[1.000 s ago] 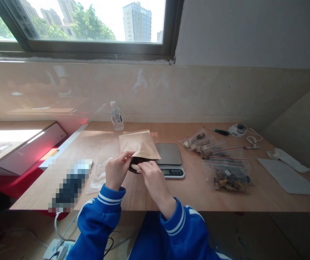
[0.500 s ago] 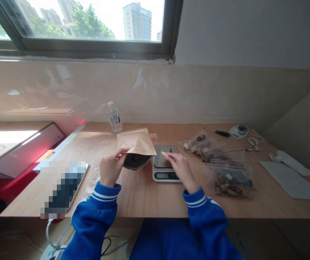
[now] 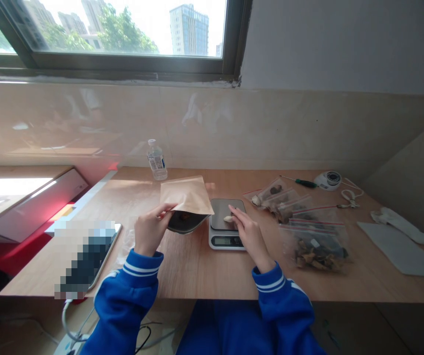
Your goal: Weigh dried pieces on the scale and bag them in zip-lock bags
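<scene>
My left hand [image 3: 151,228] is closed on the rim of a brown kraft paper pouch [image 3: 187,194]. The pouch tilts with its dark-lined mouth towards me, and its contents are hard to make out. My right hand [image 3: 250,236] is over the metal plate of a small digital kitchen scale [image 3: 217,208], its fingers stretched out and apart. By the fingertips, a small pale dried piece [image 3: 228,219] rests on the plate; its exact kind cannot be told. The scale's display faces me, its digits too small to read.
Several clear zip bags [image 3: 321,251] with dried brown pieces lie right of the scale. Beyond are a screwdriver [image 3: 305,183], a white dome camera [image 3: 328,180] and a white sheet [image 3: 400,249]. On the left are a plastic bottle [image 3: 157,162] and a blurred-out phone [image 3: 89,259] with a cable.
The pale piece has gone from between my right fingers down onto the scale plate, and those fingers have spread. My left hand and the pouch have hardly moved.
</scene>
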`<state>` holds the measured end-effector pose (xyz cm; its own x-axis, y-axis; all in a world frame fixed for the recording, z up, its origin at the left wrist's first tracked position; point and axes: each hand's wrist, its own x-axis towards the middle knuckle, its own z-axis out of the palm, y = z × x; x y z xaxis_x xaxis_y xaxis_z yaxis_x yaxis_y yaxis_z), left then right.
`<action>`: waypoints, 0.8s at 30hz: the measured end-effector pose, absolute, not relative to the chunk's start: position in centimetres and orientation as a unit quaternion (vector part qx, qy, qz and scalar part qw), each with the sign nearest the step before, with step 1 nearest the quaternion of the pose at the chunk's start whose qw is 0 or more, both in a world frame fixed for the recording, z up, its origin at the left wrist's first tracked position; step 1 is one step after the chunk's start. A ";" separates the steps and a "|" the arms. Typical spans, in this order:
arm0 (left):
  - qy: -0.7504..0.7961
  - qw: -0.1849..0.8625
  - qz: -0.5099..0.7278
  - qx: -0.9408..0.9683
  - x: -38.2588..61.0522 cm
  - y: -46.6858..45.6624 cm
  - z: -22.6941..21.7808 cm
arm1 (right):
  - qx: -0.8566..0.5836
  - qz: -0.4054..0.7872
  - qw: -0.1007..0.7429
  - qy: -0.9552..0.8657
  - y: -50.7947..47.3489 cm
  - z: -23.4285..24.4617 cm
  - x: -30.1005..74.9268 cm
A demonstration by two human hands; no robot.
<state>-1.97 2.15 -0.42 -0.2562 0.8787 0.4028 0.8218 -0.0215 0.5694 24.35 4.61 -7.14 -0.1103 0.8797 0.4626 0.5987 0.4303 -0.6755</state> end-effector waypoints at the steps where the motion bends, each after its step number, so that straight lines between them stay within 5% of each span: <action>1: 0.698 0.037 0.375 0.609 -2.0 2.1 -0.4 | -0.508 0.164 0.432 -0.727 4.9 -6.9 24.4; 10: 0.688 0.048 0.380 0.616 -2.0 2.2 -0.4 | -0.490 0.178 0.388 -0.760 8.6 -6.8 23.5; 18: 0.696 0.040 0.370 0.614 -2.0 2.4 0.0 | -0.498 0.116 0.453 -0.730 4.0 -5.7 23.6; 24: 0.695 0.037 0.374 0.613 -1.8 2.4 -0.3 | -0.494 0.080 0.323 -0.803 1.2 -6.3 21.6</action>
<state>-1.82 2.36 -0.25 -0.2461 0.8798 0.4068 0.8248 -0.0303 0.5646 21.57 1.20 -6.27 -0.3036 0.8452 0.4398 0.7414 0.4995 -0.4481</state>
